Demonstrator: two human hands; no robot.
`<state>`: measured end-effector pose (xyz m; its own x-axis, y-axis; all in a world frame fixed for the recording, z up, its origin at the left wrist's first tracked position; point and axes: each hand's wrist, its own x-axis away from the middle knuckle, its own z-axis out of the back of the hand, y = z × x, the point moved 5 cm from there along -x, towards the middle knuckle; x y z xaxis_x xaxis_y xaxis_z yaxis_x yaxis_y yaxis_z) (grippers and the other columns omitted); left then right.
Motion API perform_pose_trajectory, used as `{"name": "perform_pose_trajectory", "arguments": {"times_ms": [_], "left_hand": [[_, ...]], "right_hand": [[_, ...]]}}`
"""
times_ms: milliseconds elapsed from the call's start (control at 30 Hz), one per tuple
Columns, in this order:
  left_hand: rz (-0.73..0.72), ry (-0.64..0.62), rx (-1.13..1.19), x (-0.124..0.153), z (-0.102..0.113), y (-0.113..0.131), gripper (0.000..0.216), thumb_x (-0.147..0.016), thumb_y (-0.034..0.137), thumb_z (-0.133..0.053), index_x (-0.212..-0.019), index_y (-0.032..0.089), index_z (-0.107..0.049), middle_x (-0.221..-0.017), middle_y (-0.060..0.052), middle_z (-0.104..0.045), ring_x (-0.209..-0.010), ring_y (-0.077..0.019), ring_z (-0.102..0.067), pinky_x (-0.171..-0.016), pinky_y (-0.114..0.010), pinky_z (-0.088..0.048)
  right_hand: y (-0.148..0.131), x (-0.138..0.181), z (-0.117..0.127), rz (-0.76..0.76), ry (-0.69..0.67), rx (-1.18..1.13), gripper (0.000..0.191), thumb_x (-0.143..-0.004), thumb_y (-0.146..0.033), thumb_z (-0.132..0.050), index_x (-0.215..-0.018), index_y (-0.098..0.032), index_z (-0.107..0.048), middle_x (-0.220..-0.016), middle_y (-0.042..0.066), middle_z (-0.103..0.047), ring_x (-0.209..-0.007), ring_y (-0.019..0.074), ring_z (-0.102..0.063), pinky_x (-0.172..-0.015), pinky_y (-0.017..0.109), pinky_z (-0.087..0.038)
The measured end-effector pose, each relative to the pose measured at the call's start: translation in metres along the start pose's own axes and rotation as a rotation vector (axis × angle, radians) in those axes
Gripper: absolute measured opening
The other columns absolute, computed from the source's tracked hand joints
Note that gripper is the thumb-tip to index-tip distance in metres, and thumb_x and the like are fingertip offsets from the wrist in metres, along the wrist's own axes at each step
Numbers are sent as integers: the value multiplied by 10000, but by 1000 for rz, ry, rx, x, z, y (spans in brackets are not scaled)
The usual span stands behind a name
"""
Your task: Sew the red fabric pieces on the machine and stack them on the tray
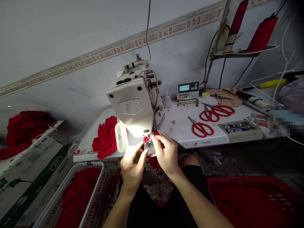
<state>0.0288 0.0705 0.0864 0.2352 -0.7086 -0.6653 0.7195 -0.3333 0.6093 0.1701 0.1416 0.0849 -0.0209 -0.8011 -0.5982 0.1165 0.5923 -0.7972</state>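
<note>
Both my hands work at the needle of a white sewing machine (135, 101). My left hand (131, 166) pinches the lower edge of a small pale label (151, 148) lying on a piece of red cloth (153, 161). My right hand (166, 152) has its fingers closed on the label's top, right under the presser foot. The cloth hangs down from the table edge between my hands. The machine's lamp lights my left fingers strongly.
A heap of red cloth (105, 137) lies left of the machine. Three red-handled scissors (201, 128) rest on the white table (185, 126), near a control box (188, 90). A white basket (71, 193) with red cloth stands lower left, a red basket (256, 199) lower right. Red thread cones (262, 33) stand on a rack.
</note>
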Motion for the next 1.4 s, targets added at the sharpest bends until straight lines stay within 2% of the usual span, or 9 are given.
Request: {"name": "perform_pose_trajectory", "arguments": {"times_ms": [67,167,267,367,600,833,933,1067,1400], "left_hand": [[-37,9,-16,-8,-2,2,338,-923,200,-723,-1261,181,-712,-795,5,-688,-660,-136,-640,-676,-259,-563],[-75,1,5,-19,-7,6,234,-939,199,-702,-1169,165,-731,-851,-18,-715,-706,-144,-664,-717,-266,-578],[-34,-27,44,-28,-12,8,108,-952,204,-689,-1036,167,-746,-887,-28,-738,-744,-149,-681,-751,-265,-582],[16,-38,79,-32,-15,8,79,-945,176,-693,-995,171,-753,-893,-24,-764,-751,-148,-702,-755,-252,-588],[-137,-74,42,-30,-13,11,139,-979,146,-624,-1036,179,-746,-953,-55,-769,-862,-187,-724,-861,-314,-585],[-119,-115,-17,-25,-10,7,144,-996,185,-602,-998,167,-745,-873,-64,-712,-795,-187,-677,-794,-326,-566],[-117,-47,-57,-22,-6,6,103,-967,236,-679,-1022,171,-737,-814,-30,-706,-712,-155,-664,-717,-281,-560],[-110,56,-126,-17,-2,1,307,-923,269,-753,-1204,160,-691,-763,5,-711,-610,-129,-648,-652,-249,-557],[-152,-33,-29,-29,-15,6,135,-1009,199,-615,-1089,203,-724,-1014,-68,-778,-908,-203,-736,-903,-360,-600]], "right_hand": [[-1,-1,0,30,-16,32,230,-1031,-203,-586,-821,-184,-678,-769,18,-636,-708,158,-595,-688,285,-440],[-2,-2,2,75,-39,91,224,-1044,-215,-572,-857,-185,-692,-776,26,-648,-717,162,-604,-692,287,-437],[-2,-3,3,106,-78,134,219,-1055,-231,-555,-905,-188,-709,-794,36,-661,-724,168,-609,-696,294,-440],[-2,-5,3,119,-98,156,233,-1061,-244,-545,-904,-188,-708,-794,41,-664,-718,172,-613,-688,298,-443],[-5,-4,1,220,-118,262,205,-1061,-215,-531,-991,-188,-722,-822,56,-693,-745,189,-630,-716,310,-450],[-5,-2,-3,195,-167,279,225,-1060,-227,-520,-947,-200,-713,-813,56,-699,-750,199,-630,-716,320,-445],[-1,-4,0,126,-146,216,231,-1056,-253,-545,-891,-204,-699,-787,43,-702,-706,183,-621,-688,306,-441],[0,-7,2,102,-134,191,223,-1047,-253,-571,-867,-196,-689,-780,36,-702,-693,170,-623,-688,293,-437],[-2,-7,0,128,-172,224,230,-1051,-260,-556,-879,-199,-696,-808,45,-723,-724,184,-640,-697,310,-446]]}}
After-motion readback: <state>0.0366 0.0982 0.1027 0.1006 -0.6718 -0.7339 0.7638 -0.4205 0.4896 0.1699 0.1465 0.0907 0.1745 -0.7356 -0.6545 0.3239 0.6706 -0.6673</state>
